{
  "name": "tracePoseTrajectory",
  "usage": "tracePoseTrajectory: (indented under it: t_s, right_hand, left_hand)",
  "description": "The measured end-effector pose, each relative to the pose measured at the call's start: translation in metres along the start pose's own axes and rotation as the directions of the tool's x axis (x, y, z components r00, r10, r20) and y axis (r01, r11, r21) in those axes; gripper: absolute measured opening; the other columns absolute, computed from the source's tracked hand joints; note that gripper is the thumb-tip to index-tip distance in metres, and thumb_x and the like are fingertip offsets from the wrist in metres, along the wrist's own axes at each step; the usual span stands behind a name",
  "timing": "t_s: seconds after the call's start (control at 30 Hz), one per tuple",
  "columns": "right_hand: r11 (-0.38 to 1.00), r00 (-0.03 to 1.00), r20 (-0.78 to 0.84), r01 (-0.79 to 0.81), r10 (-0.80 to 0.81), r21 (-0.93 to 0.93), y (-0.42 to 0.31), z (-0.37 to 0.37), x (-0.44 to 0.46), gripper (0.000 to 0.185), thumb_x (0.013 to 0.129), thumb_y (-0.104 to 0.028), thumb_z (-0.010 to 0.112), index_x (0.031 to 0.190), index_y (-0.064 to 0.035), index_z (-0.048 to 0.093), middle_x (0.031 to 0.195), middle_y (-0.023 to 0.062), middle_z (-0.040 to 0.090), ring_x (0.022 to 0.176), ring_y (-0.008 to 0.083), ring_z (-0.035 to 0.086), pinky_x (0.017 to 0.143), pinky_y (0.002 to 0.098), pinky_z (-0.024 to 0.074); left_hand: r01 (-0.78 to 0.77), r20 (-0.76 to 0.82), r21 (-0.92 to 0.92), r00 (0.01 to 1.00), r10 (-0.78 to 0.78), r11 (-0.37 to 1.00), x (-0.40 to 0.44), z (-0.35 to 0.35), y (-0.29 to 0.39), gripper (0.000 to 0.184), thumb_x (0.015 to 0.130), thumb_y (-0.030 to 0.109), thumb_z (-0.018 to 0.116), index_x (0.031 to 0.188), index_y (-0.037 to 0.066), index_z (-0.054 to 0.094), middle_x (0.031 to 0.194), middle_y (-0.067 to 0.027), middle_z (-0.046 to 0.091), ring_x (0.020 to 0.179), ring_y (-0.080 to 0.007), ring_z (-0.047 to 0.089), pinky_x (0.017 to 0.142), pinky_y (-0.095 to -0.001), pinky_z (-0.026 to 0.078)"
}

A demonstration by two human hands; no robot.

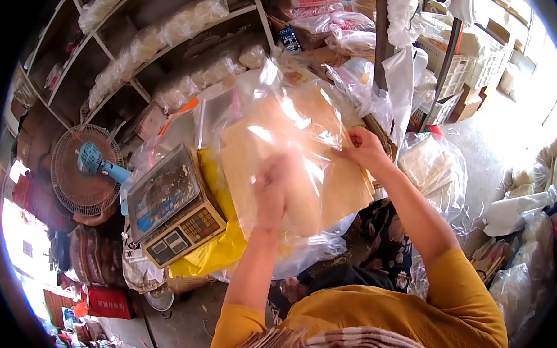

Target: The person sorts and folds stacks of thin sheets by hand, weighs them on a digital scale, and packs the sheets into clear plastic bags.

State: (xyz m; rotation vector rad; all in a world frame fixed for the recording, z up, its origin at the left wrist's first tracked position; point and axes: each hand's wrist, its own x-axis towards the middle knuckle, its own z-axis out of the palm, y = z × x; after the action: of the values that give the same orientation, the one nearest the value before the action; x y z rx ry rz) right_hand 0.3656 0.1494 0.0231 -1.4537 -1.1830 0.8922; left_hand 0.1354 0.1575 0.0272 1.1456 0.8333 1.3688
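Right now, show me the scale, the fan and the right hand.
Scale (200, 223), head view, on the keypad.
Fan (90, 158), head view, on the blue hub.
Right hand (369, 149), head view, on the back of the hand.

And we're inside a cramped packing workshop, it seems: shelves (104, 47) lined with bagged goods (194, 19), a digital weighing scale (200, 224), stacked plastic crates (453, 73)!

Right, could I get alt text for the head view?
A bare left hand shows blurred through clear plastic over tan sheets; the right hand is at their right edge. A digital scale and a fan stand to the left.
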Motion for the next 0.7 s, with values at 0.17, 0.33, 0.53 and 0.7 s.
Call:
tracePoseTrajectory:
  t_s: [0.17, 0.33, 0.53, 0.7]
  right_hand:
    - [0.738, 0.961, 0.277, -0.19, 0.004, 0.647, -0.025, 0.007, -0.021, 0.042, 0.083, -0.007, 0.059, 0.123, -0.0033, 0.047, 0.102, 0.0074, 0.06, 0.086, 0.0177, 0.061, 0.075, 0.0317, 0.0512]
    - [0.755, 0.899, 0.324, -0.427, 0.295, 0.497, 0.019, 0.014, -0.02, 0.041, 0.083, -0.004, 0.056, 0.123, -0.002, 0.048, 0.104, 0.009, 0.06, 0.09, 0.0189, 0.061, 0.076, 0.0338, 0.0519]
    - [0.655, 0.975, 0.196, -0.215, 0.103, 0.725, -0.01, -0.021, -0.059, 0.042, 0.082, -0.003, 0.057, 0.123, -0.0027, 0.047, 0.103, 0.0101, 0.06, 0.088, 0.0188, 0.062, 0.074, 0.0324, 0.0525]
    - [0.621, 0.989, 0.144, -0.13, 0.029, 0.773, -0.002, -0.039, -0.083, 0.046, 0.083, -0.002, 0.055, 0.127, -0.0037, 0.042, 0.102, 0.0089, 0.06, 0.086, 0.0165, 0.062, 0.072, 0.0303, 0.0526]
  left_hand:
    - [0.044, 0.068, 0.029, 0.997, -0.046, 0.999, -0.008, -0.009, 0.025, 0.019, 0.082, 0.004, 0.06, 0.101, 0.002, 0.061, 0.098, -0.0036, 0.06, 0.092, -0.0121, 0.055, 0.081, -0.0247, 0.046]
    - [0.231, -0.109, 0.13, 0.97, -0.217, 0.964, 0.046, -0.09, 0.041, 0.014, 0.081, 0.017, 0.06, 0.09, 0.006, 0.06, 0.075, -0.0004, 0.058, 0.062, -0.0065, 0.053, 0.054, -0.0217, 0.044]
    - [-0.287, 0.208, 0.958, 0.731, 0.65, 0.016, 0.089, -0.102, 0.177, 0.061, 0.081, 0.004, 0.045, 0.139, 0.01, 0.026, 0.116, -0.0227, 0.055, 0.085, -0.0334, 0.062, 0.068, -0.0384, 0.05]
    - [-0.313, 0.346, 0.902, 0.936, 0.063, -0.297, 0.102, -0.035, 0.079, 0.054, 0.085, 0.011, 0.042, 0.138, 0.014, 0.031, 0.101, -0.0229, 0.059, 0.084, -0.0353, 0.061, 0.07, -0.0422, 0.05]
